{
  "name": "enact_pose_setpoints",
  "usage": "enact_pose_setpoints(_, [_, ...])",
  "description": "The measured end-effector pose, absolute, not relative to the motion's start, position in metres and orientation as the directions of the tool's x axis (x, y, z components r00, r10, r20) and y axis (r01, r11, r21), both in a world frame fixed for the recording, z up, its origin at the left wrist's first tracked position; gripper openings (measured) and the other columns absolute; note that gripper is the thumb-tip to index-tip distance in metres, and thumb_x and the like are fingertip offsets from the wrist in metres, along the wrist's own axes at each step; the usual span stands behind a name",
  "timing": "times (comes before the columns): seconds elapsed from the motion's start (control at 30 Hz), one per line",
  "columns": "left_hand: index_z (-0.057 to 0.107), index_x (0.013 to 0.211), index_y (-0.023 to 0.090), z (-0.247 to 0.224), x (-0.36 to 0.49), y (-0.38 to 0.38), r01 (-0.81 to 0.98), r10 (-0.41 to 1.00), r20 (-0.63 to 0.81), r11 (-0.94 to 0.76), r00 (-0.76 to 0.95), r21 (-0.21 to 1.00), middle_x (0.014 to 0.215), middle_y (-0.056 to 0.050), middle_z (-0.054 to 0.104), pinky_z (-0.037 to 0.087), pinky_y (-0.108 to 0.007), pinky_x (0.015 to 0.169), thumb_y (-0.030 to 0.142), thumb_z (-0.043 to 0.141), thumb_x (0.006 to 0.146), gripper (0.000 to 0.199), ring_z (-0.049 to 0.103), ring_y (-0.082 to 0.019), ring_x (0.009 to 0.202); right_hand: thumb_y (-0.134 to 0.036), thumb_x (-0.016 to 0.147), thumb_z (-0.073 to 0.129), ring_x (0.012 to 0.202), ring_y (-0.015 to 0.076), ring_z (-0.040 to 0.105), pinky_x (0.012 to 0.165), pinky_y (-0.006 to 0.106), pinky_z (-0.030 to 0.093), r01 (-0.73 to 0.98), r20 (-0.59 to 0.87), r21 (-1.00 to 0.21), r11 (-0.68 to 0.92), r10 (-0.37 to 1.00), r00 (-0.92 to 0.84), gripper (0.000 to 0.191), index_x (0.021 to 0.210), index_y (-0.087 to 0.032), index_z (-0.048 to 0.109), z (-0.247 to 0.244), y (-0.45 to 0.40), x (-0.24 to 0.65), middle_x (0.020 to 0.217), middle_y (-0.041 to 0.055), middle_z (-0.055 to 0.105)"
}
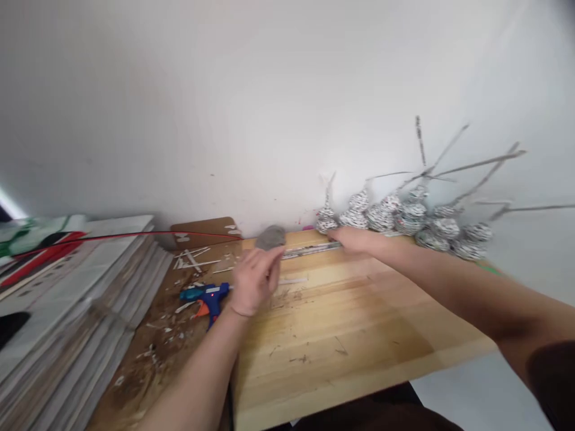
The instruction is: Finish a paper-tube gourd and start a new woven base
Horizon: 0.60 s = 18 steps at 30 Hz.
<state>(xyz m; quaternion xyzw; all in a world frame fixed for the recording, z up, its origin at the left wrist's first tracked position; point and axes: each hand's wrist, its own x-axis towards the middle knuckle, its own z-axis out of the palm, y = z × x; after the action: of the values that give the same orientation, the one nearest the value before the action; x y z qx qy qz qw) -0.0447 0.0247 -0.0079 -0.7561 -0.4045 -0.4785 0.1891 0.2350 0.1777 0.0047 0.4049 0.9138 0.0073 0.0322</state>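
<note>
Thin rolled newspaper tubes (311, 250) lie across the back of the wooden board, between my two hands. At their left end my left hand (255, 276) is closed, thumb and forefinger pinched together. My right hand (353, 239) reaches across to their right end with bent fingers, partly hidden and blurred. Its fingertips are close to the base of a small gourd shape woven from newspaper (326, 220); whether they touch it I cannot tell. Just behind my left hand is a grey rounded object (271, 237). A white stick (293, 281) lies beside that hand.
More woven paper gourds (411, 218) line the back right, some with long paper sticks jutting out. A blue glue gun (211, 294) lies left of the wooden board (341, 335). Stacked newspapers (112, 299) fill the far left, with a red cord (135, 233) above paper scraps.
</note>
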Motion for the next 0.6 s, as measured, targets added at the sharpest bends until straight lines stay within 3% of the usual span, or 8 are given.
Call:
enact_pose_setpoints(0.2, [0.064,0.109,0.018,-0.006,-0.026,0.015,0.75,0.365,0.836,-0.657,0.41,-0.081,0.07,-0.002,0.068,0.04,-0.031,0.064,0.016,0.055,0.089,0.023,0.06,-0.015,0.067,-0.006,0.07,0.054,0.089,0.0264,0.065,0.074,0.029,0.045,0.714,-0.09,0.04,0.699,0.715,-0.694,0.025,0.09,-0.015,0.067,-0.003,0.179,0.24,0.098,0.0143,0.071])
enact_pose_setpoints(0.33, [0.066,0.105,0.017,-0.004,-0.022,0.012,0.75,0.33,0.846,-0.651,0.419,-0.118,0.065,0.0,0.064,0.039,-0.031,0.062,0.015,0.054,0.088,0.021,0.057,-0.014,0.063,-0.011,0.08,0.048,0.097,0.0268,0.065,0.081,0.031,0.048,0.76,-0.052,-0.001,0.65,0.759,-0.649,0.036,0.114,-0.015,0.061,0.009,0.185,0.246,0.11,0.0141,0.07])
enact_pose_setpoints(0.43, [0.065,0.108,0.018,-0.005,-0.023,0.012,0.746,0.343,0.845,-0.659,0.411,-0.096,0.066,0.0,0.064,0.039,-0.031,0.062,0.015,0.052,0.089,0.023,0.057,-0.014,0.063,-0.022,0.088,0.046,0.097,0.028,0.064,0.082,0.035,0.048,0.809,0.029,-0.073,0.583,0.812,-0.582,0.035,0.12,-0.015,0.057,0.041,0.188,0.248,0.111,0.0142,0.069])
enact_pose_setpoints(0.5, [0.065,0.109,0.018,-0.007,-0.023,0.013,0.743,0.352,0.843,-0.665,0.407,-0.081,0.065,0.0,0.063,0.039,-0.031,0.063,0.016,0.052,0.089,0.024,0.057,-0.014,0.064,-0.024,0.088,0.048,0.083,0.0239,0.063,0.077,0.034,0.049,0.792,0.104,-0.338,0.508,0.857,-0.504,0.025,0.109,-0.017,0.06,0.07,0.187,0.247,0.094,0.0098,0.068])
enact_pose_setpoints(0.6, [0.063,0.11,0.018,-0.01,-0.024,0.014,0.733,0.36,0.846,-0.679,0.394,-0.052,0.066,-0.001,0.063,0.04,-0.03,0.064,0.016,0.053,0.089,0.023,0.057,-0.015,0.065,-0.023,0.087,0.054,0.058,0.0141,0.052,0.061,0.03,0.047,0.545,0.158,-0.756,0.362,0.909,-0.386,0.009,0.093,-0.019,0.059,0.113,0.181,0.242,0.072,0.0014,0.058])
